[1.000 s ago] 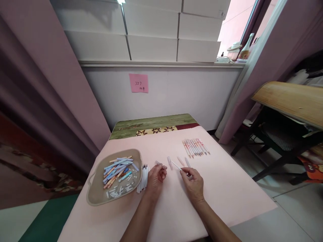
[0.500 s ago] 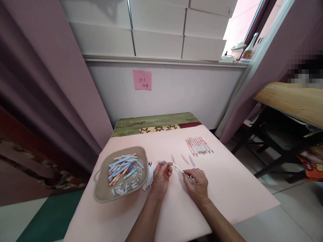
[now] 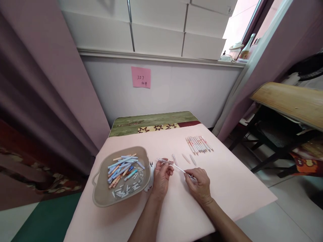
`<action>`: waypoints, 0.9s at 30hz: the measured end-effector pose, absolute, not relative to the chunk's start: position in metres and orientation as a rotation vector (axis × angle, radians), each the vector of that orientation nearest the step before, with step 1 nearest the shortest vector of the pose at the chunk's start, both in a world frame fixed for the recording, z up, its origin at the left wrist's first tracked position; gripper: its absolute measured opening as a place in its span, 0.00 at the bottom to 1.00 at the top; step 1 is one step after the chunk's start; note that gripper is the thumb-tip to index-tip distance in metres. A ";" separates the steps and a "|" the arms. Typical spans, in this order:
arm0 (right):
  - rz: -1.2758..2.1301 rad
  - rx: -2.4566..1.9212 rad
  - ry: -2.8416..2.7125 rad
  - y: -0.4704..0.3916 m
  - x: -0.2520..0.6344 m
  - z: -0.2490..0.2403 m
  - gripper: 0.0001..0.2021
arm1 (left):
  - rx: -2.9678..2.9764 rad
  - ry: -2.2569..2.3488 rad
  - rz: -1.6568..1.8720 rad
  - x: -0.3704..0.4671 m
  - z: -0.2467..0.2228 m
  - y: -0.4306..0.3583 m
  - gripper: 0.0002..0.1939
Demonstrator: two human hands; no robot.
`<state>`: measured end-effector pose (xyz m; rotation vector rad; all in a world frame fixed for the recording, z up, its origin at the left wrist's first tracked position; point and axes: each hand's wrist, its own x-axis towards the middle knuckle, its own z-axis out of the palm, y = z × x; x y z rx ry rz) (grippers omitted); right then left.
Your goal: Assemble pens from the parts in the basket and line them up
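Observation:
My left hand is closed on a clear pen barrel that points left. In my right hand is the other end of a white pen refill; its far end meets the barrel and appears to lie inside it. Beyond my hands are a clear pen part, a pinkish pen piece and a greyish one. Several white refills lie side by side just left of my left hand, partly hidden by it and by the basin.
A beige basin at the left holds blue and orange pen parts and small clear pieces. A row of pens lies at the back right of the pink-covered table. A wooden table stands at the right.
The white refill has moved left into the clear barrel, and its white now shows along the barrel's length. My right hand stays close to its earlier place. The camera view has shifted slightly.

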<state>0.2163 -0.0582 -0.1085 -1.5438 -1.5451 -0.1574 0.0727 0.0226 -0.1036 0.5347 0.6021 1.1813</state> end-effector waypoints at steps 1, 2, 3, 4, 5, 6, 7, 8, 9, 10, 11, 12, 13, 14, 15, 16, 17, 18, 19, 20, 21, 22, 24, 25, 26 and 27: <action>-0.159 -1.539 -1.545 -0.058 0.216 -0.108 0.06 | 0.532 0.604 1.182 0.073 -0.103 0.022 0.14; -0.160 -1.534 -1.542 -0.058 0.216 -0.108 0.06 | 0.525 0.605 1.179 0.073 -0.103 0.022 0.14; -0.160 -1.531 -1.538 -0.058 0.215 -0.108 0.06 | 0.512 0.606 1.171 0.073 -0.102 0.022 0.15; -0.159 -1.529 -1.534 -0.057 0.215 -0.108 0.06 | 0.495 0.604 1.161 0.073 -0.102 0.022 0.15; -0.158 -1.529 -1.532 -0.057 0.214 -0.108 0.05 | 0.475 0.601 1.149 0.073 -0.103 0.022 0.15; -0.156 -1.530 -1.533 -0.057 0.214 -0.108 0.05 | 0.455 0.597 1.136 0.073 -0.103 0.021 0.15; -0.155 -1.530 -1.539 -0.056 0.214 -0.107 0.05 | 0.438 0.595 1.122 0.073 -0.104 0.021 0.15; -0.154 -1.530 -1.547 -0.056 0.214 -0.107 0.04 | 0.427 0.596 1.109 0.074 -0.104 0.021 0.15; -0.156 -1.529 -1.555 -0.056 0.214 -0.107 0.04 | 0.423 0.599 1.100 0.074 -0.104 0.021 0.14; -0.161 -1.528 -1.559 -0.055 0.215 -0.107 0.04 | 0.424 0.602 1.094 0.074 -0.105 0.020 0.14; -0.169 -1.528 -1.561 -0.055 0.215 -0.107 0.04 | 0.430 0.606 1.090 0.074 -0.104 0.020 0.14; -0.180 -1.530 -1.557 -0.055 0.215 -0.107 0.04 | 0.439 0.610 1.089 0.074 -0.104 0.020 0.13; -0.193 -1.533 -1.552 -0.056 0.215 -0.107 0.04 | 0.448 0.612 1.088 0.075 -0.104 0.019 0.13; -0.204 -1.535 -1.548 -0.056 0.215 -0.106 0.04 | 0.456 0.615 1.086 0.075 -0.103 0.018 0.13; -0.212 -1.534 -1.546 -0.056 0.214 -0.106 0.04 | 0.464 0.616 1.082 0.075 -0.102 0.017 0.13; -0.216 -1.533 -1.537 -0.057 0.213 -0.106 0.04 | 0.473 0.616 1.076 0.076 -0.102 0.016 0.13; -0.217 -1.533 -1.517 -0.057 0.210 -0.105 0.03 | 0.481 0.613 1.068 0.076 -0.101 0.015 0.13; -0.213 -1.536 -1.487 -0.056 0.207 -0.105 0.02 | 0.487 0.608 1.058 0.077 -0.101 0.014 0.12; -0.200 -1.543 -1.450 -0.055 0.204 -0.105 0.02 | 0.492 0.602 1.047 0.078 -0.100 0.013 0.12; -0.178 -1.553 -1.410 -0.054 0.200 -0.105 0.03 | 0.494 0.595 1.038 0.079 -0.100 0.012 0.12; -0.149 -1.563 -1.375 -0.052 0.197 -0.105 0.05 | 0.495 0.589 1.033 0.079 -0.100 0.011 0.11; -0.112 -1.571 -1.349 -0.050 0.194 -0.105 0.07 | 0.495 0.585 1.030 0.079 -0.101 0.011 0.11; -0.037 -1.575 -1.307 -0.046 0.189 -0.105 0.08 | 0.493 0.581 1.034 0.079 -0.101 0.012 0.10; -0.006 -1.571 -1.287 -0.045 0.187 -0.106 0.08 | 0.494 0.580 1.040 0.078 -0.102 0.012 0.10; 0.020 -1.563 -1.268 -0.044 0.186 -0.106 0.07 | 0.496 0.579 1.047 0.077 -0.102 0.013 0.10; 0.046 -1.551 -1.253 -0.043 0.185 -0.106 0.06 | 0.499 0.580 1.057 0.076 -0.103 0.014 0.10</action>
